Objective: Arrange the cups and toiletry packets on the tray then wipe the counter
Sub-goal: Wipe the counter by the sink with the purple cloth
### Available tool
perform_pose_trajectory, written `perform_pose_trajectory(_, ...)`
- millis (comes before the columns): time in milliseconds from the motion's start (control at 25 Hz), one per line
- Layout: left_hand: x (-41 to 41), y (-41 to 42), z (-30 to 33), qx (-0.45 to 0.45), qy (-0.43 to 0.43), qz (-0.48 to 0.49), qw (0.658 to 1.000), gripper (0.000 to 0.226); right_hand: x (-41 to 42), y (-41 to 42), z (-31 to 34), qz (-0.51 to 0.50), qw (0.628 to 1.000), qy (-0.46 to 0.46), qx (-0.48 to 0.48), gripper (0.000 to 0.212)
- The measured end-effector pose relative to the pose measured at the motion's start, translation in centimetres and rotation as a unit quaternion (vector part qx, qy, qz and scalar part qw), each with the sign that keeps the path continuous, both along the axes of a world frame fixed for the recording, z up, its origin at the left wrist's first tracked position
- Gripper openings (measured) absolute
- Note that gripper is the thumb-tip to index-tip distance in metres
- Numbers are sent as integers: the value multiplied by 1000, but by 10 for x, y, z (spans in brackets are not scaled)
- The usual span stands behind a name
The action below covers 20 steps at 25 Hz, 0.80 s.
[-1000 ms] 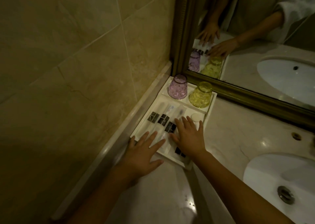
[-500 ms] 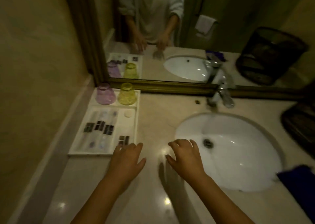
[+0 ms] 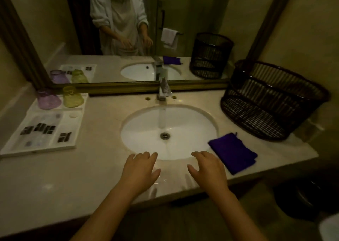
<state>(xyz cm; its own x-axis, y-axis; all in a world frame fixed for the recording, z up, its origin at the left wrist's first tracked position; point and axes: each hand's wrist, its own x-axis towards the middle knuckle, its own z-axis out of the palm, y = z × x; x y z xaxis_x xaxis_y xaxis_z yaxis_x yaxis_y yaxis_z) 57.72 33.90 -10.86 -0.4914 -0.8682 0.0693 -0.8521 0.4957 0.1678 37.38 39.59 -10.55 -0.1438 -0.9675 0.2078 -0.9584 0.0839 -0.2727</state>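
A white tray (image 3: 78,123) lies at the counter's left end. At its back stand a purple cup (image 3: 48,99) and a yellow cup (image 3: 72,97), both upside down. Several toiletry packets (image 3: 39,128) lie flat in its front part, with a small round white item (image 3: 74,115) beside them. A folded purple cloth (image 3: 233,151) rests on the counter right of the sink. My left hand (image 3: 140,169) and my right hand (image 3: 207,167) hover over the counter's front edge before the basin, fingers spread, holding nothing. The right hand is close to the cloth.
A white oval sink (image 3: 168,132) with a chrome tap (image 3: 164,90) sits mid-counter. A dark wicker basket (image 3: 273,103) stands at the back right. A framed mirror (image 3: 146,29) covers the wall behind. The marble counter (image 3: 55,182) ends at the right past the cloth.
Both hands have left the tray and moved right, to the front of the sink. The view has swung right, bringing the cloth and basket fully into sight.
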Motion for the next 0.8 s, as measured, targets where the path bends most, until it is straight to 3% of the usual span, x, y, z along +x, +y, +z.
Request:
perform_pose_trajectory(200, -90, 74, -4, 20, 34, 4, 999, 48, -83, 66, -1, 8, 1000, -13, 10, 44)
perform_pose_trajectory(360, -133, 87, 6, -4, 28, -16, 999, 46, -126, 76, 3, 13, 1000, -22, 6, 45)
perform_pose_trajectory(800, -236, 5, -16, 3, 16, -49, 999, 47, -226, 7, -6, 10, 998, -7, 64, 49)
